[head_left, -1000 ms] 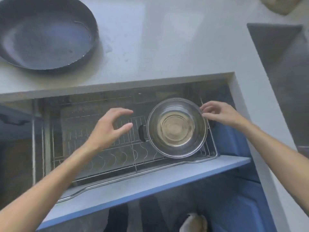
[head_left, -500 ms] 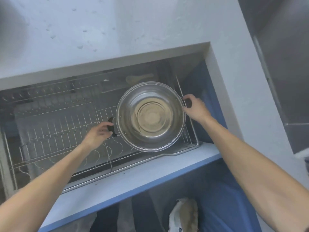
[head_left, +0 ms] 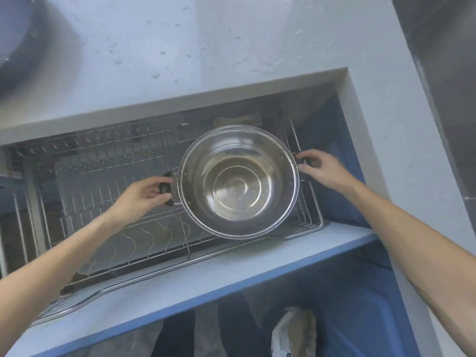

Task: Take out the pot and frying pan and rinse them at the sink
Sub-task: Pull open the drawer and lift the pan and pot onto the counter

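Left hand (head_left: 144,195) and right hand (head_left: 323,169) closed on the pot (head_left: 238,181) handles: lift level, straight up, clear of the wire rack (head_left: 108,202).

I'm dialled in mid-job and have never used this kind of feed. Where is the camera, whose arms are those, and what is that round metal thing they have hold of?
There is no machine here: the arms belong to a person working with bare hands. The single picture comes from a wide-angle camera on that person's head, looking forward and down, so the arms enter from the bottom edge.

The round metal thing is a stainless steel pot, seen from above and empty. It sits in a wire dish rack inside a pulled-out drawer below the countertop.

The left hand is closed on the pot's black left handle. The right hand is closed on the opposite handle, mostly hidden by its fingers.

At top left, a dark curved edge is probably the frying pan, resting on the wet countertop.
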The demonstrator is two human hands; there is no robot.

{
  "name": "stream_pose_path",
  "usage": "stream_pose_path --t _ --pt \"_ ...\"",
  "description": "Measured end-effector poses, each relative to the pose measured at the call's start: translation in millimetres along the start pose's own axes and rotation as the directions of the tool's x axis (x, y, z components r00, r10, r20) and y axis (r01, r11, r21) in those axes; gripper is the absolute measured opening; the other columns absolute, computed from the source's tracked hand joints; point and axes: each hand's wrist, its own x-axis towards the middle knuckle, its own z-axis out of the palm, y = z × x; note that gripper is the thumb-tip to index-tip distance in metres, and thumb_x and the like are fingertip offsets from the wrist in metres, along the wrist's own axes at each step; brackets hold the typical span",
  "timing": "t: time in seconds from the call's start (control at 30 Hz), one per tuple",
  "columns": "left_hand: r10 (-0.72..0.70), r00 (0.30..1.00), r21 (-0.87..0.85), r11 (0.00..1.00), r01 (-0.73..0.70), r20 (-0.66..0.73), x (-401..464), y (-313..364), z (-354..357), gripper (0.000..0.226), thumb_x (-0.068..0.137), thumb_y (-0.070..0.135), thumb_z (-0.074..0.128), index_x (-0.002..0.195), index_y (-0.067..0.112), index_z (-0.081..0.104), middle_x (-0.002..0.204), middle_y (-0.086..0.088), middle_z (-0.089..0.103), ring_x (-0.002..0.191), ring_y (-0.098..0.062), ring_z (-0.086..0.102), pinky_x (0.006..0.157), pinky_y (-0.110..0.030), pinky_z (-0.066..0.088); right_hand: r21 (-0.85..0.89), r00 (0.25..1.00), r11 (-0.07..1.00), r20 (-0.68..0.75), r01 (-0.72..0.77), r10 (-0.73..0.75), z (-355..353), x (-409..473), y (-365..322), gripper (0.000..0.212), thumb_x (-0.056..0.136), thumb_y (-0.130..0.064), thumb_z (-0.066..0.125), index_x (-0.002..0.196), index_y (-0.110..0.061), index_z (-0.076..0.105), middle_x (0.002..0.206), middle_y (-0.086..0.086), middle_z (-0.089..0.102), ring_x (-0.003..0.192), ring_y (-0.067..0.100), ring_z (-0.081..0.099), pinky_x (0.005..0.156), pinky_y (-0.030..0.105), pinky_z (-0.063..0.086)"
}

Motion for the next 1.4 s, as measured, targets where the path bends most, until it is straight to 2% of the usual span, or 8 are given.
stream_pose_path --t 0.23,0.43,0.63,0.77,0.97,1.07,1.27,1.4 --pt "-0.009 0.999 -0.009 1.0 0.009 -0.036 -64 7 -56 0.031 0.085 0.021 0.067 0.11 0.04 0.063 0.089 0.028 0.07 0.084 0.012 0.065 0.087 -0.023 0.041 0.172 0.959 0.985 0.282 -0.009 -0.04 -11 -59 -62 0.024 0.083 -0.004 0.064 0.1 -0.021 0.064 0.081 -0.013 0.067 0.081 0.011 0.066 0.079 0.019 0.041" --pt "0.031 0.994 0.027 0.999 -0.033 0.101 -142 25 -112 0.044 0.065 0.058 0.065 0.107 0.045 0.063 0.089 0.004 0.075 0.089 -0.006 0.07 0.093 -0.028 0.043 0.178 0.904 0.984 0.421 0.002 -0.077 -32 -134 -117 0.02 0.081 -0.003 0.067 0.099 -0.009 0.062 0.075 0.004 0.061 0.077 0.023 0.068 0.077 0.015 0.05" --pt "0.22 0.975 -0.009 0.976 -0.219 0.021 -206 89 -163 0.038 0.074 0.046 0.069 0.11 0.037 0.064 0.08 0.0 0.073 0.08 -0.009 0.069 0.082 -0.024 0.043 0.188 0.957 0.976 0.243 0.113 -0.157 -81 -208 -177 0.036 0.072 -0.02 0.076 0.105 -0.029 0.067 0.109 -0.01 0.069 0.107 -0.001 0.06 0.092 0.018 0.041" --pt "0.346 0.935 0.013 0.938 -0.346 -0.071 -209 148 -195 0.038 0.071 0.05 0.072 0.106 0.037 0.067 0.074 0.001 0.072 0.075 -0.01 0.068 0.078 -0.026 0.049 0.256 0.97 0.945 0.077 0.203 -0.23 -114 -224 -214 0.027 0.076 -0.01 0.072 0.102 -0.015 0.068 0.093 0.005 0.073 0.085 0.018 0.068 0.09 0.028 0.045" --pt "0.382 0.898 0.06 0.924 -0.379 -0.218 -147 223 -225 0.022 0.087 0.017 0.065 0.107 0.026 0.066 0.08 -0.004 0.075 0.077 -0.011 0.069 0.071 -0.018 0.05 0.36 0.946 0.885 -0.24 0.296 -0.219 -162 -149 -251 0.026 0.079 0.009 0.063 0.102 -0.003 0.066 0.085 0.007 0.067 0.053 0.01 0.062 0.074 0.018 0.047" --pt "0.329 0.905 0.085 0.944 -0.318 -0.27 -95 240 -232 0.021 0.085 0.012 0.066 0.1 0.026 0.064 0.074 0.006 0.074 0.07 -0.007 0.068 0.067 -0.018 0.052 0.346 0.945 0.895 -0.262 0.282 -0.197 -172 -90 -259 0.031 0.078 0.013 0.059 0.108 0.003 0.063 0.084 0.01 0.064 0.046 0.006 0.06 0.059 0.006 0.046" --pt "0.184 0.906 0.056 0.983 -0.177 -0.382 3 250 -231 0.03 0.085 0.007 0.063 0.092 0.036 0.064 0.072 -0.001 0.074 0.07 -0.011 0.068 0.062 -0.026 0.049 0.322 0.967 0.917 -0.172 0.237 -0.19 -184 15 -244 0.031 0.078 0.006 0.061 0.104 -0.009 0.066 0.088 0.005 0.065 0.069 0.022 0.067 0.063 0.001 0.042" --pt "0.158 0.91 0.056 0.987 -0.148 -0.383 36 254 -217 0.026 0.085 0.005 0.06 0.098 0.028 0.065 0.069 0.022 0.07 0.062 0.005 0.065 0.066 -0.024 0.047 0.302 0.971 0.926 -0.144 0.225 -0.189 -192 52 -229 0.03 0.078 0.003 0.064 0.106 -0.009 0.066 0.083 0.007 0.067 0.064 0.01 0.068 0.064 0.0 0.042"
